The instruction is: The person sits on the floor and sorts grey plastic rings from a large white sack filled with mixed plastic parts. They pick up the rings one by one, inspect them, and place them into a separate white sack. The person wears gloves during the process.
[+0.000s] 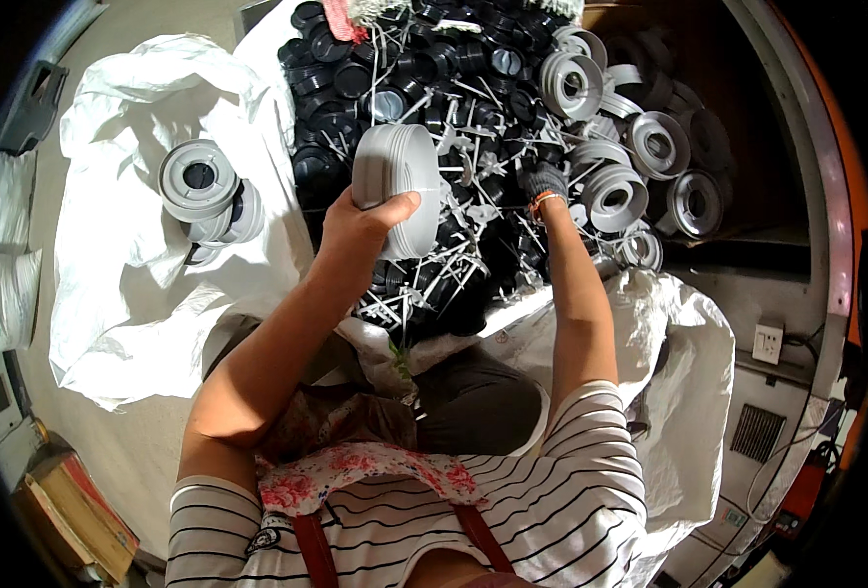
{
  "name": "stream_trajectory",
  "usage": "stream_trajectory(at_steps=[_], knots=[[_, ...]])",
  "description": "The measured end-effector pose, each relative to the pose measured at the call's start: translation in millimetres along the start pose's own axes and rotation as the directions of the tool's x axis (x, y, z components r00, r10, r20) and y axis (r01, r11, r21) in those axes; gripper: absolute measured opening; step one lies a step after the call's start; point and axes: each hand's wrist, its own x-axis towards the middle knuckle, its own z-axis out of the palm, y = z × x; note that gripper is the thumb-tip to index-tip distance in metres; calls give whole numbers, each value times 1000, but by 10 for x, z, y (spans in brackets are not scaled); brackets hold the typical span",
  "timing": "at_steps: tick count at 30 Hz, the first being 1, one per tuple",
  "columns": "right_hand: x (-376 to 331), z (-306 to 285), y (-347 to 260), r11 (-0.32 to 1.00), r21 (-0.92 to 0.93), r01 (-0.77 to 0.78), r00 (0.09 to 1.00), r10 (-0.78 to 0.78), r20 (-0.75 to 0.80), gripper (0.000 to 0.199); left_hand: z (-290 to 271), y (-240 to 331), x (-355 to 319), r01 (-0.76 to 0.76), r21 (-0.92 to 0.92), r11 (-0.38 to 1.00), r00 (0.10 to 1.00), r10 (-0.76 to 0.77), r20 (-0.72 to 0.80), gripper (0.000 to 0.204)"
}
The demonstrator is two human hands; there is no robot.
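Observation:
My left hand (370, 223) is closed around a grey round plastic part (407, 171) with a ribbed, stepped rim, held on its side above the pile. The thumb presses on its near face, and its far side is out of sight. To the right, my right hand (546, 182), in a dark glove with an orange band at the wrist, reaches down into a heap of black plastic caps (326, 127) and thin white sprue-like pieces (468, 211). Its fingers blend into the dark parts, so their hold is hidden.
Several grey plastic rings (610, 196) lie heaped at the right edge of the pile. On the left, a white woven sack (101, 294) gapes around a few grey round parts (199, 181). A wall socket (767, 343) and cables are at far right.

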Motion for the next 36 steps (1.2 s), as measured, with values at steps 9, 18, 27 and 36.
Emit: stream_trajectory(at_steps=[9,18,27,36], knots=[[-1060,-915,-868,738,348,578,797,-419,-435,25,-68,-45,145,-255,84,963,965,259,-38,46],[-2150,-1798,-1456,639,392,662,747,-608,-269,90,-16,88,-187,-102,-167,981,922,156,354,31],[-2309,-1842,-1252,391,56,919,394,-898,-198,75,-84,169,-283,24,-110,994,800,47,598,32],[-2376,-1761,-1237,384,144,912,403,-904,-141,74,-120,53,-293,106,-110,988,826,-26,562,42]])
